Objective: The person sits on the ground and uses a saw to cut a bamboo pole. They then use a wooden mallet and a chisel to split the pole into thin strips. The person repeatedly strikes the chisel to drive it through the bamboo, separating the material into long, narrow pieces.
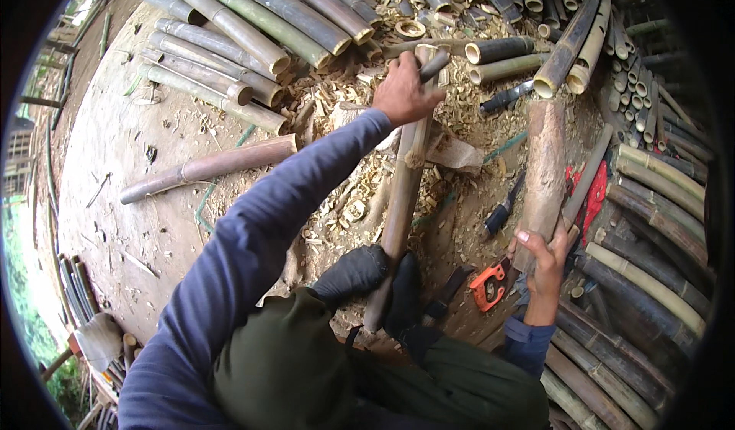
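Bamboo culm under left hand at far end, right hand off to one side

The bamboo culm (400, 208) is set lengthwise on the middle of the earthen floor (138, 235), its long axis run from the dark footwear (352, 278) toward the floor's far edge, tilted slightly right at the far end. Its near end is flanked by both feet. A pale wooden block (453, 151) is crossed midway; whether weight is borne by it cannot be told.

The left hand (404, 91) is nearer: it is placed at the culm's far end, fingers closed around a short dark rod (435, 66). From those fingers the culm is stretched back toward the body.

The right hand (545, 260) is well apart, toward the floor's right edge. Its fingers are curled, the thumb laid over the near end of a thick wooden club (542, 173), which appears gripped. An orange-handled saw (488, 288) is seen just beside.

Hidden: the rod's working end, if any, under the left hand; the right fingertips, behind the club; most of the saw's blade. The outermost bamboo stacks (658, 192) are cut off by the dark rim.
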Demonstrator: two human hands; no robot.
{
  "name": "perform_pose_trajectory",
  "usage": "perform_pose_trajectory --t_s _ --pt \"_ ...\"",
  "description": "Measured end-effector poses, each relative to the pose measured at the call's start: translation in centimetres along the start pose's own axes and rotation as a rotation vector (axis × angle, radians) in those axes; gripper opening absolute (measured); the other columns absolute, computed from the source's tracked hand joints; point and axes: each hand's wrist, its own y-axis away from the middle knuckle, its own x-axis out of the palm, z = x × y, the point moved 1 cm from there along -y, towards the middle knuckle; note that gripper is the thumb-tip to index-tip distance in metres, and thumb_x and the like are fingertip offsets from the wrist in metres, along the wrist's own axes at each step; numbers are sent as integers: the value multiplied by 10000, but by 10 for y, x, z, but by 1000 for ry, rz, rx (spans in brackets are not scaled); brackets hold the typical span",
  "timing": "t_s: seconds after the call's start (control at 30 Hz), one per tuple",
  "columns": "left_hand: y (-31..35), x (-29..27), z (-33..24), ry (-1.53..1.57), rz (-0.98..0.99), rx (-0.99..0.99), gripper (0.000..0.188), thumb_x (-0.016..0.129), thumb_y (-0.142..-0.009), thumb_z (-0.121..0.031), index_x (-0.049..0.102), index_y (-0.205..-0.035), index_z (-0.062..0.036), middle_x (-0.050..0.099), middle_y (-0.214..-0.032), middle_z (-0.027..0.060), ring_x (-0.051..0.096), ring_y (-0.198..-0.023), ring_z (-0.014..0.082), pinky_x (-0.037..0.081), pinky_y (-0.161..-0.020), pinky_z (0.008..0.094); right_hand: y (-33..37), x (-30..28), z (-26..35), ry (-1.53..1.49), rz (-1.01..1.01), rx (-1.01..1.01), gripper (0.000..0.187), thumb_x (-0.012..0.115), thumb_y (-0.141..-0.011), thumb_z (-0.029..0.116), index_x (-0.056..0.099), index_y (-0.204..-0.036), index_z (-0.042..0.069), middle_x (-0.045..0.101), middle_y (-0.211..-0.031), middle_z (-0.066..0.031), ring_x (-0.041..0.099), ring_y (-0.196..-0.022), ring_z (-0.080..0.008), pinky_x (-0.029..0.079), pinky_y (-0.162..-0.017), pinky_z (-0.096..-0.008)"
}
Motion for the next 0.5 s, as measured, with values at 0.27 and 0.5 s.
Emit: perform_pose_trajectory --t_s 0.27,0.5 --pt "11 3 -99 715 332 375 553 833 -838 -452 679 -1071 26 614 -708 16 550 -540 73 462 -478 258 -9 -19 -5 -66 -94 5 683 721 -812 97 420 -1416 -16 641 -893 -112 642 -642 -185 551 -572 -330" --pt "7 30 -109 761 498 213 424 835 -859 -437 721 -888 -30 614 -672 0 527 -509 62 398 -439 252 -7 -25 -6 -87 -64 -10 652 722 -813 103 437 -1386 -21 639 -905 -125 644 -654 -191 545 -571 -330"
